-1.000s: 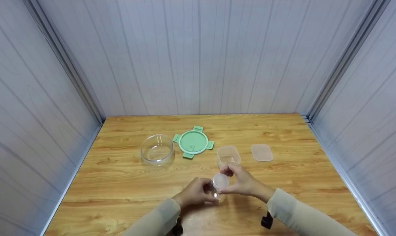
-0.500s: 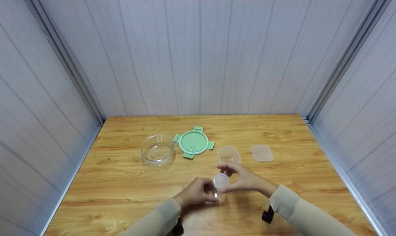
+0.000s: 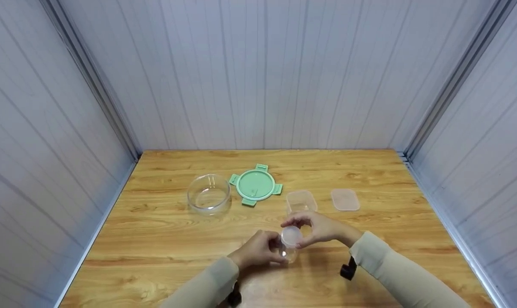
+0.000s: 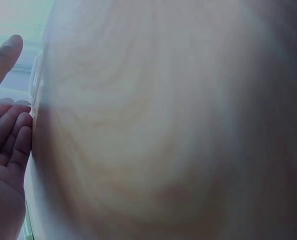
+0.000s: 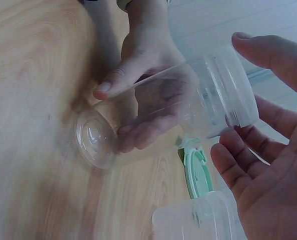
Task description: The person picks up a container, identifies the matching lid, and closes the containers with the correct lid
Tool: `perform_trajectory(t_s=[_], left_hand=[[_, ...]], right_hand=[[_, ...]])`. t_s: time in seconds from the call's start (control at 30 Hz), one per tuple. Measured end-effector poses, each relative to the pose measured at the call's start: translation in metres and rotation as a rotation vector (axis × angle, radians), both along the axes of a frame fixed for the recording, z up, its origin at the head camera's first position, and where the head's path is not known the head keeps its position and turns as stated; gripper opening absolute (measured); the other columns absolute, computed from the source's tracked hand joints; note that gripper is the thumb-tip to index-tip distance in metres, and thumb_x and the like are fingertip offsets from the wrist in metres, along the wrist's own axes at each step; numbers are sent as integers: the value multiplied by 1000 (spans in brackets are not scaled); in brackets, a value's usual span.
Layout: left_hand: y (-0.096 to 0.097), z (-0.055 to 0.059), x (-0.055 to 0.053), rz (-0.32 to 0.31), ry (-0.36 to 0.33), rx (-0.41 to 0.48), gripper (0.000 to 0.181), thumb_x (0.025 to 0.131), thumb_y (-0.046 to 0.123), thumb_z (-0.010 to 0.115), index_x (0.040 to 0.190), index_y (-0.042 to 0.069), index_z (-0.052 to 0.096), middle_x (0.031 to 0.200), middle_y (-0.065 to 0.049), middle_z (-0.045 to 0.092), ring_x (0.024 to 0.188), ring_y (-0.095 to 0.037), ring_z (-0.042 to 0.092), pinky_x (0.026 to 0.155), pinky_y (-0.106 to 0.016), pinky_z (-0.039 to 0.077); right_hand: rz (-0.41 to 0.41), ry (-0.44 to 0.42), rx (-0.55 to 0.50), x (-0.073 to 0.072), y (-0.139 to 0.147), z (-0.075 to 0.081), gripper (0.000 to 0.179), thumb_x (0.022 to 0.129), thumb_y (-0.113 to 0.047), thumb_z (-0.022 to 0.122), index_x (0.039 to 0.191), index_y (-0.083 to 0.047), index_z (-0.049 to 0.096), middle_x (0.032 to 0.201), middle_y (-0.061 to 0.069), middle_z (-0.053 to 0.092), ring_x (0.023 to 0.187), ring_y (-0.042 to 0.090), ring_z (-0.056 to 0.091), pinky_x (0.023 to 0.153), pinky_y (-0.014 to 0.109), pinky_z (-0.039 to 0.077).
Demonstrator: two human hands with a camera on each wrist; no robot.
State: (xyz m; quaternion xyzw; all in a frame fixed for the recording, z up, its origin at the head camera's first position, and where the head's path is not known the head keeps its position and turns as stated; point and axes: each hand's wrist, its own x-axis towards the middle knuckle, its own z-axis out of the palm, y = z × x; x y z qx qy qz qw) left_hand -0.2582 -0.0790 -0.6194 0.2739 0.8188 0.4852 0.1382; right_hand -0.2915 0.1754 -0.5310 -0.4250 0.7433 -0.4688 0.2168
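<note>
The left hand (image 3: 258, 249) grips the jar (image 3: 289, 254), the right hand (image 3: 320, 227) pinches its lid (image 3: 291, 235), seemingly for twisting, calling next for steady turning.

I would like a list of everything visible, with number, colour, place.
Table: 1, brown, underneath
Round bowl: 1, clear, left
Tabbed lid: 1, green, beside bowl
Square lid: 1, translucent, table's right
Square container: 1, translucent, between lids
Jar: 1, clear, front middle
Jar cap: 1, whitish, on jar
Wall panels: 3, pale, back and sides
Posts: 2, grey, back corners
Sleeves: 2, beige, lower edge
Wrist devices: 2, black, near sleeves
Left hand: 1, bare, on jar
Right hand: 1, bare, at jar cap
</note>
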Motion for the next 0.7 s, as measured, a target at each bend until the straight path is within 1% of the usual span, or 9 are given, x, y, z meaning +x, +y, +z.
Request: perform_trajectory(t_s=[0.1,0.17,0.27,0.33,0.4,0.53,0.6,0.7], left_hand=[[1,1,-1,-1,-4,0,28,79,22,99,92,13,76,84,14,71,74,2,56,69,-15,45],[1,2,-1,-2,-9,-1,28,79,22,99,92,14,76,84,15,72,75,2,56,69,-15,45],[1,1,-2,0,-14,-1,28,79,21,99,91,14,76,84,15,71,75,0,57,69,-15,45],[0,1,-3,4,-9,-4,28,78,22,100,90,15,76,83,15,69,74,-2,56,68,-16,44],[0,1,-3,7,-4,-9,29,78,23,100,90,15,75,82,15,68,74,-4,56,68,-16,44],[-1,0,-3,8,1,-14,30,77,25,101,90,15,75,82,14,67,74,-3,56,68,-16,45],[-1,0,-2,10,0,-16,31,77,25,101,90,15,75,83,14,68,74,-1,56,68,-16,45],[0,0,-1,11,2,-20,30,77,25,100,90,14,75,82,15,66,73,0,55,67,-16,45]], right_hand=[[49,3,-26,-4,2,0,60,84,-9,85,139,7,66,139,31,65,117,7,62,103,27,53],[66,-3,-37,-5,4,0,60,85,-8,82,140,9,64,139,33,64,117,8,63,104,28,54],[59,2,-37,-5,7,0,61,85,-8,81,140,10,63,136,32,66,115,8,64,103,28,55],[34,14,-32,-4,9,-1,59,86,-9,83,140,8,64,131,29,69,113,9,66,102,29,56],[5,33,-33,-2,10,-3,56,87,-9,85,138,6,66,126,27,71,110,10,66,100,32,58],[-72,68,-36,4,9,-8,52,86,-10,89,132,3,69,118,25,73,104,10,66,95,38,60],[-118,79,-30,8,8,-10,51,84,-11,91,128,2,70,116,23,73,102,8,65,93,37,59],[-177,96,-21,14,6,-12,48,82,-14,93,123,0,71,112,19,74,98,6,64,90,31,58]])
